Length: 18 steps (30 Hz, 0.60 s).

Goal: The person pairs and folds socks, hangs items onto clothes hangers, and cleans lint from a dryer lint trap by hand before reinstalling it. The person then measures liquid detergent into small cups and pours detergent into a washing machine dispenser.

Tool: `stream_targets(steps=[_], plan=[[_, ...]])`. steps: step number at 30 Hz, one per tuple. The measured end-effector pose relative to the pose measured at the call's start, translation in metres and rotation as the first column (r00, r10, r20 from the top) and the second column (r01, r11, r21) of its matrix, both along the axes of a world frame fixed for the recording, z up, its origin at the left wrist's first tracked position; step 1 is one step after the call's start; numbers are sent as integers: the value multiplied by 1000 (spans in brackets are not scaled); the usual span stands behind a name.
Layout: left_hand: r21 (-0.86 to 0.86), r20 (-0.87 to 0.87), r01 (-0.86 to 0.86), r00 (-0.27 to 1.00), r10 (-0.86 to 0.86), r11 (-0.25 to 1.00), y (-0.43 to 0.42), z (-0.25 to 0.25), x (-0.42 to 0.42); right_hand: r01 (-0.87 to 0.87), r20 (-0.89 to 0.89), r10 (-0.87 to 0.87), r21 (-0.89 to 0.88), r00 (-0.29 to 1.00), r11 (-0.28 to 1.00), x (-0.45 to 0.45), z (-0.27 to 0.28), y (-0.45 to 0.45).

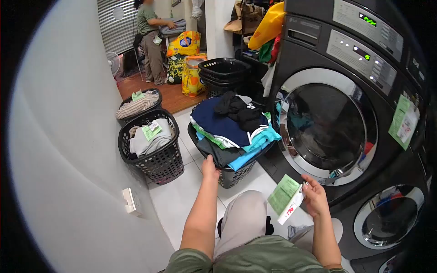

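My left hand [210, 168] is closed on the near-left rim of a black laundry basket [236, 176]. Clothes are heaped above its edge: a navy garment [214, 119], black pieces [239, 110] on top, and bright blue cloth [255, 148] hanging toward the right. My right hand [315, 196] pinches a green paper slip [283, 193] together with a white tag [290, 210] that bears red writing. A small metal clip shows at the fingertips. Both papers are held above my lap, in front of the dryer door.
Stacked black dryers [325, 132] line the right, one with a clipped green slip [400, 120]. Two filled baskets, a nearer one [154, 166] and a farther one [157, 107], stand by the left wall. Behind are stacked baskets [225, 73], shopping bags [184, 48] and another person [150, 36] handling folded cloth.
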State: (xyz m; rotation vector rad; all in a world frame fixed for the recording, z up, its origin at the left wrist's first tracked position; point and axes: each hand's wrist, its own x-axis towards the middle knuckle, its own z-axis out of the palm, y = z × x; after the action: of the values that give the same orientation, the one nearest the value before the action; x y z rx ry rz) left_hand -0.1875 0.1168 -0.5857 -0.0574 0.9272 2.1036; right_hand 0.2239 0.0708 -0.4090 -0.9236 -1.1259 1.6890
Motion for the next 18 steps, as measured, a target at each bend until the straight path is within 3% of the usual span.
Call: stream_targets(steps=[4,8,11,13,15,17,18], plan=[[-138,-69,-102,993,94,985,-20,27,15,-7,22,5,78,1000,997,9,25,4],[-122,-34,-301,954,299,946,-76,33,26,-117,154,103,86,983,989,1,11,28],[-122,-18,-401,916,401,908,-128,34,21,-31,70,35,-59,997,998,-37,-25,53],[-178,-62,-408,913,403,896,-169,34,13,-119,-47,111,-242,993,963,-63,-45,65],[-174,-59,-439,898,435,882,-207,27,2,-319,-165,275,-410,947,854,-92,-52,66],[-62,-70,-437,899,433,897,-243,16,-9,-463,-40,489,-401,871,791,-111,-91,83],[-99,-89,-449,893,441,888,-262,18,-10,-407,42,475,-453,879,793,-127,-74,63]])
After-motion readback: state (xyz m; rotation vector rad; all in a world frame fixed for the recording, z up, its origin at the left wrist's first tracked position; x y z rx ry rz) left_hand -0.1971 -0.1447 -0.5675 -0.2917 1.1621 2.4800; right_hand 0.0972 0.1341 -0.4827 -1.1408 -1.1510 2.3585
